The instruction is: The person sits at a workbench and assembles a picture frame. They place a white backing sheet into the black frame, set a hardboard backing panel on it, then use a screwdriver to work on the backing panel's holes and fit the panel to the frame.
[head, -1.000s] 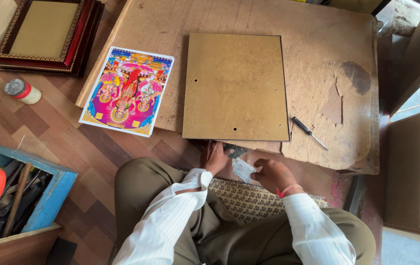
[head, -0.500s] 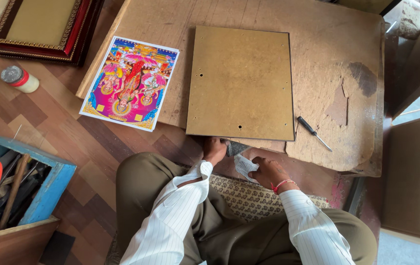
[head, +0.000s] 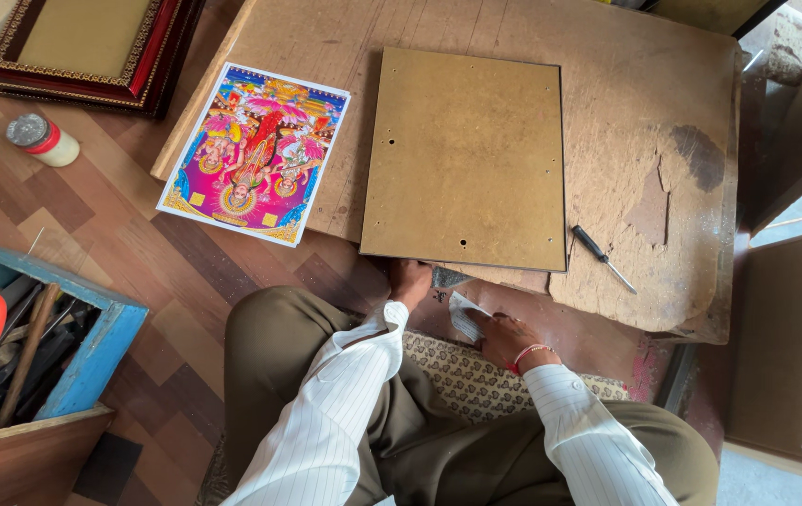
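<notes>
Soft daylight reaches my desk (head: 607,112) from the right; everything looks sharp, shadows are faint, and the right edge glares pale.

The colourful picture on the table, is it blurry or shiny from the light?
Head view: the colourful print is sharp, with no glare; daylight is soft and even. The brown backing board shows a faint sheen. Only the frame's edges bend slightly.
</notes>
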`<move>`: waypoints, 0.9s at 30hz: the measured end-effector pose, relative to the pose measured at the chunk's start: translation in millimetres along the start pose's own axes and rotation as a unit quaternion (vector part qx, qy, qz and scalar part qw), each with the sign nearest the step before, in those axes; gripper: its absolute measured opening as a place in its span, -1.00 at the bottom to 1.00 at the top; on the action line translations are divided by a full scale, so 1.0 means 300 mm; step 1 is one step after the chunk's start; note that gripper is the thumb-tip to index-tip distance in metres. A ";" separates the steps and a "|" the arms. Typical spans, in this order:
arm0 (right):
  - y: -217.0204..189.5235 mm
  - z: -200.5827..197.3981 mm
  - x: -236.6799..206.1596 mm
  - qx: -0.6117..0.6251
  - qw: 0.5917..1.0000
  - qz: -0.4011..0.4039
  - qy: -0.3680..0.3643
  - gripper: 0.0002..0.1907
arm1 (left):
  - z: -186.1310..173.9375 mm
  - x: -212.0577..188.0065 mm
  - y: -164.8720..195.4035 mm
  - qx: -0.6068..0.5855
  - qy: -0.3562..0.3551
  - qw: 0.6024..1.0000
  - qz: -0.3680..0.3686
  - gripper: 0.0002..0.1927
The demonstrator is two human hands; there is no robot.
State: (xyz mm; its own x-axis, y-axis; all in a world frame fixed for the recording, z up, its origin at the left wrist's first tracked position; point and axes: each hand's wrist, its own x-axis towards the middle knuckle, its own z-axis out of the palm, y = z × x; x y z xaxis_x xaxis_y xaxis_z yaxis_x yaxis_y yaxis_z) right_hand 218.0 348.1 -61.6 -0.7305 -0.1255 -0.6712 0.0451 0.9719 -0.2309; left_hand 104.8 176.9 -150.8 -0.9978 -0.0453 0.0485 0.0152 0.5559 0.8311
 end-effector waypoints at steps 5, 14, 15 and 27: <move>-0.022 -0.026 -0.019 -0.025 0.998 0.055 -0.034 -0.36 | -0.002 -0.029 -0.016 -0.044 0.044 0.997 0.041 -0.87; 0.007 -0.027 0.002 -0.023 0.996 0.084 0.016 -0.50 | -0.047 -0.150 0.003 0.083 -0.088 0.991 -0.055 -0.91; 0.005 -0.027 0.004 -0.009 0.997 0.076 0.025 -0.48 | -0.051 -0.161 0.006 0.094 -0.119 0.988 -0.027 -0.91; -0.008 -0.043 -0.009 0.046 0.997 0.019 0.063 -0.55 | -0.031 -0.158 -0.022 0.132 -0.147 0.980 -0.025 -0.81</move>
State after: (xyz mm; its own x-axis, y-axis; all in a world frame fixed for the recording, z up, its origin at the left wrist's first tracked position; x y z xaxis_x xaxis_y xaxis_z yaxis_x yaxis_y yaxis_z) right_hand 211.1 348.8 -50.0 -0.8064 -0.0567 -0.5886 0.1326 0.9527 -0.2735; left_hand 152.5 167.5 -153.4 -0.9728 0.1414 -0.1836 -0.0133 0.7568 0.6535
